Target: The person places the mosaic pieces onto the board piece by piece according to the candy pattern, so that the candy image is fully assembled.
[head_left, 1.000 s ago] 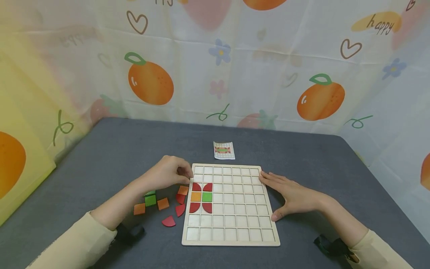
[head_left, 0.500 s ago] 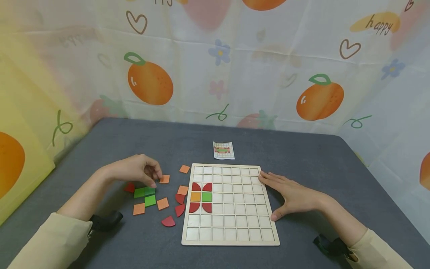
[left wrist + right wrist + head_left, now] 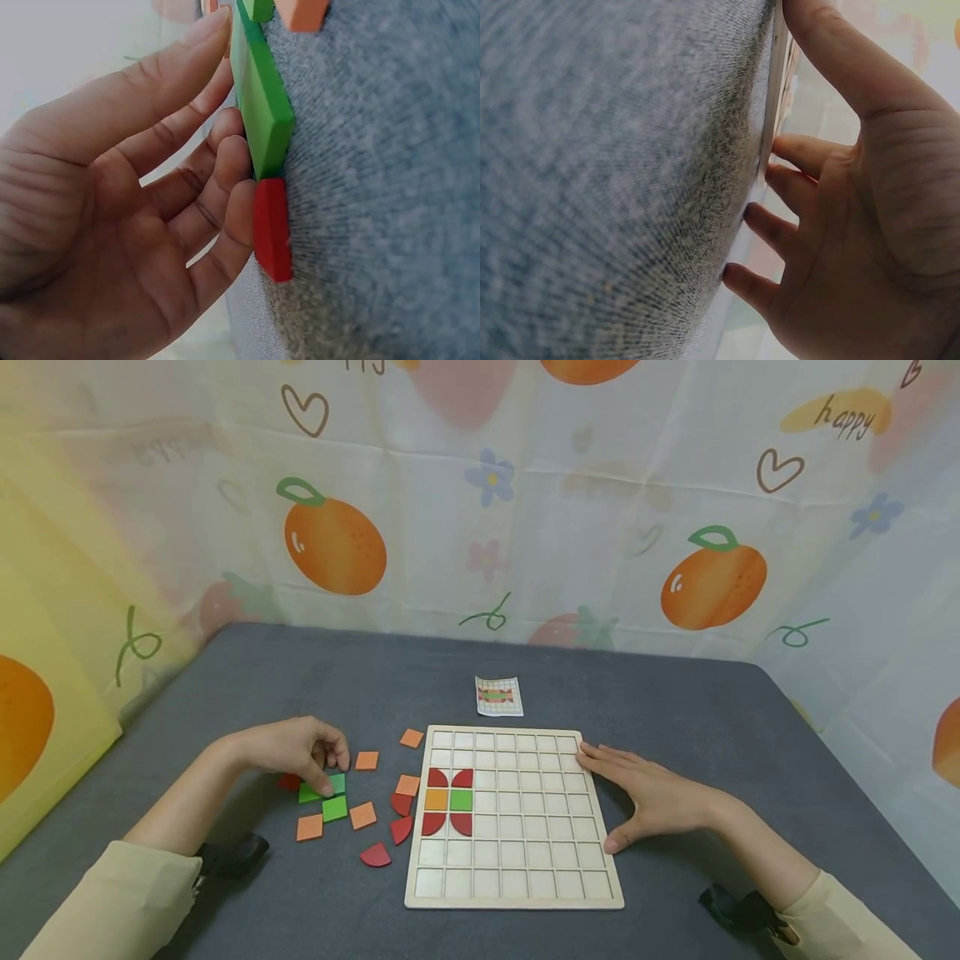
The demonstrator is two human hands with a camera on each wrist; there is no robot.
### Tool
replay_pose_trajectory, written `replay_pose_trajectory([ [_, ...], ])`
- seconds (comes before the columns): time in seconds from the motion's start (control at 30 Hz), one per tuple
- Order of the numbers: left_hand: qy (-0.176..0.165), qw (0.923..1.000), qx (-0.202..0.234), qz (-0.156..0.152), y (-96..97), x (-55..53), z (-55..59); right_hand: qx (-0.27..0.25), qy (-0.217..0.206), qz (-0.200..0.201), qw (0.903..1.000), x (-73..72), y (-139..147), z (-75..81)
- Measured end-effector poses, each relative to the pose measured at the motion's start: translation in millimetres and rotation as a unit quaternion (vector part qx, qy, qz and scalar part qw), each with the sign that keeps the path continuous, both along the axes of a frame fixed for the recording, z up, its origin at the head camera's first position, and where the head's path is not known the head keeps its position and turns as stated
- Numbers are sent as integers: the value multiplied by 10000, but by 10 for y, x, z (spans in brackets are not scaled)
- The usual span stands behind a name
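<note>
My left hand (image 3: 307, 753) reaches down over the loose pieces left of the board, its thumb and bent fingers apart. Under it lie green square tiles (image 3: 268, 112), flat on the table, with the thumb tip and fingertips right at their top faces. A red quarter-round piece (image 3: 271, 229) lies beside them near the little finger. My right hand (image 3: 652, 791) rests along the right edge of the wooden grid board (image 3: 520, 901), fingers spread and straight, holding nothing. On the board's left columns sit red quarter-round pieces (image 3: 432, 824), an orange square (image 3: 436, 799) and a green square (image 3: 461, 800).
Several orange squares (image 3: 363, 815) and red quarter-round pieces (image 3: 376, 855) lie between the left hand and the board. Behind the board lies a small printed card (image 3: 498, 696) showing a coloured grid pattern. A fruit-patterned cloth (image 3: 525, 527) hangs behind the dark table (image 3: 660, 693).
My left hand has left an orange square by the board's top left corner, moved left, and come down over the green tiles. The right hand stays at the board's edge.
</note>
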State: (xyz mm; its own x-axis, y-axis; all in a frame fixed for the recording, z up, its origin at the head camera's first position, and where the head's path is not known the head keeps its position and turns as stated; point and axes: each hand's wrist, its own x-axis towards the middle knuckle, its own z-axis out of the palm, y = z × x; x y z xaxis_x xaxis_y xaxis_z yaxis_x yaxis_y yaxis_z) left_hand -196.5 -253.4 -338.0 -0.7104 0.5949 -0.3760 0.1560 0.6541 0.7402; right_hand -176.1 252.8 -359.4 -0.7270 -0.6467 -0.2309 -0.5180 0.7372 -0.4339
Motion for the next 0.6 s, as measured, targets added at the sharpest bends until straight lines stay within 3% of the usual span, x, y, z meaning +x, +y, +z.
replay_pose_trajectory([
  [0.6,5,9997,-213,-91,51,23,18,58,12,-78,10000,-2,-3,-7],
])
